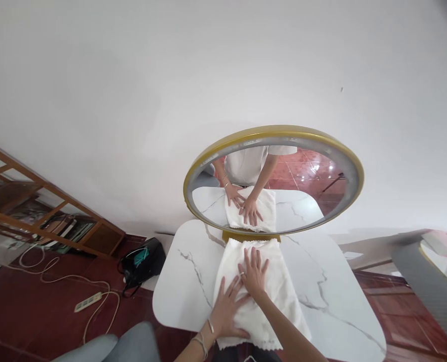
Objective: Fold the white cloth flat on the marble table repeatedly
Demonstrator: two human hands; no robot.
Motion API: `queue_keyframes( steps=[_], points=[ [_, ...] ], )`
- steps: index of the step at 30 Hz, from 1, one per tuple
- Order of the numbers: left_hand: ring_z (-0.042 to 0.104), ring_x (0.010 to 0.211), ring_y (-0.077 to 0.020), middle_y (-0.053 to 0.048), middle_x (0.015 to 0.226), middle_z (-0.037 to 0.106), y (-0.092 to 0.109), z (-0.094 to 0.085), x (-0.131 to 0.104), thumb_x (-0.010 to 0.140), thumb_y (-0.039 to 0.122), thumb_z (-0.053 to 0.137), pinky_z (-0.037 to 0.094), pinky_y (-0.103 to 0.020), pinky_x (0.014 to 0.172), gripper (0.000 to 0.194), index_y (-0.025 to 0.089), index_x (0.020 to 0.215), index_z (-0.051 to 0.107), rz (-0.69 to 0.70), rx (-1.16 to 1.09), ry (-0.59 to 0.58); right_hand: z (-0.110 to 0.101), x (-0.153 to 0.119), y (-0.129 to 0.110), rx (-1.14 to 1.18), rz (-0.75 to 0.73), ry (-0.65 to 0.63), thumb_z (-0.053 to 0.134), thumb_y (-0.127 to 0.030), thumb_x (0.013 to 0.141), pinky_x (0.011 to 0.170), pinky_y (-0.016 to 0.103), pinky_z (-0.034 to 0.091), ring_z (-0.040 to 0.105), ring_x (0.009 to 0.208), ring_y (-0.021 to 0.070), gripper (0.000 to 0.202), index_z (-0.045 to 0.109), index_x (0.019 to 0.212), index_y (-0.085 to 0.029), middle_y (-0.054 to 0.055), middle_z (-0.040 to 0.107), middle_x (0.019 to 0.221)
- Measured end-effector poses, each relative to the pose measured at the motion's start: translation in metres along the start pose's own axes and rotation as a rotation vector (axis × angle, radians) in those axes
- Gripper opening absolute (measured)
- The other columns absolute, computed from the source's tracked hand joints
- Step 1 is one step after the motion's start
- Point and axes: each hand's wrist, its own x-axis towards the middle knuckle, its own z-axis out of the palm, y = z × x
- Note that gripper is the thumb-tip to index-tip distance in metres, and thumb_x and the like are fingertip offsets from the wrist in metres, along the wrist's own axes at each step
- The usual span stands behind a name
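Note:
A white towel with a scalloped edge (280, 301) lies spread on the white marble-patterned table (186, 281). My left hand (227, 309), with bracelets at the wrist, rests on the towel's left side with its fingers spread. Farther up the cloth, my right hand (254, 274) presses flat, fingers apart and a ring on one of them. The two hands are close together near the middle of the towel. Behind it stands an oval gold-framed mirror (302, 203), which reflects both hands and the cloth.
A white wall (133, 100) rises behind the table. At the left are a wooden shelf (99, 236), a black bag (144, 266) and a power strip (88, 301) with its cable on the red tiled floor. A grey-sided piece of furniture (427, 271) stands at the right.

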Motion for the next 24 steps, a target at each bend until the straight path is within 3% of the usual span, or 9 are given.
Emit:
queue_keyframes(
  steps=[3,6,11,17,20,24],
  points=[
    [0.02,0.14,-0.0383,-0.007,0.156,0.012,-0.014,-0.009,-0.02,0.066,0.079,0.053,0.002,-0.064,0.11,0.098,0.035,0.147,0.019,-0.005,0.046,0.014,0.008,-0.001,-0.025,0.03,-0.055,0.017,0.027,-0.039,0.094,0.109,0.061,-0.002,0.008,0.143,0.0293,0.055,0.024,0.147,-0.026,0.01,0.018,0.155],
    [0.023,0.139,-0.0369,-0.006,0.156,0.015,-0.02,-0.012,-0.031,0.068,0.078,0.053,0.004,-0.061,0.112,0.094,0.035,0.146,0.022,-0.003,0.091,0.052,0.011,-0.004,-0.032,0.039,-0.094,0.043,0.026,-0.037,0.095,0.11,0.06,0.001,0.009,0.143,0.0277,0.052,0.027,0.146,-0.028,0.008,0.02,0.155],
    [0.016,0.142,-0.0343,-0.002,0.157,0.01,0.001,0.008,-0.014,0.083,0.065,0.046,0.004,-0.061,0.112,0.074,0.037,0.146,0.021,-0.067,0.047,0.105,0.004,-0.005,0.001,0.009,-0.104,0.065,0.021,-0.035,0.096,0.112,0.055,0.007,0.016,0.142,0.0234,0.049,0.037,0.142,-0.029,0.005,0.027,0.153],
    [0.008,0.144,-0.0303,0.001,0.157,0.002,0.041,0.042,0.015,0.092,0.036,0.042,0.007,-0.06,0.115,0.059,0.036,0.146,0.02,-0.108,-0.112,0.132,-0.003,-0.005,0.047,-0.029,0.176,0.108,0.016,-0.043,0.096,0.109,0.058,0.014,0.017,0.141,0.0273,0.055,0.035,0.143,-0.023,0.009,0.027,0.152],
    [0.009,0.143,-0.0314,0.002,0.157,0.003,0.041,0.042,0.014,0.089,0.038,0.049,0.008,-0.06,0.115,0.064,0.038,0.146,0.02,-0.073,-0.166,0.11,-0.005,-0.005,0.045,-0.036,0.246,0.093,0.016,-0.042,0.095,0.109,0.058,0.013,0.016,0.141,0.0285,0.054,0.033,0.144,-0.026,0.007,0.027,0.153],
    [0.013,0.143,-0.0322,0.001,0.157,0.005,0.022,0.03,-0.004,0.09,0.046,0.047,0.009,-0.06,0.114,0.063,0.039,0.146,0.019,-0.051,-0.173,0.106,-0.002,-0.004,0.02,-0.053,0.226,0.034,0.018,-0.04,0.094,0.109,0.059,0.012,0.014,0.142,0.029,0.053,0.03,0.145,-0.029,0.006,0.024,0.154]
  ],
)
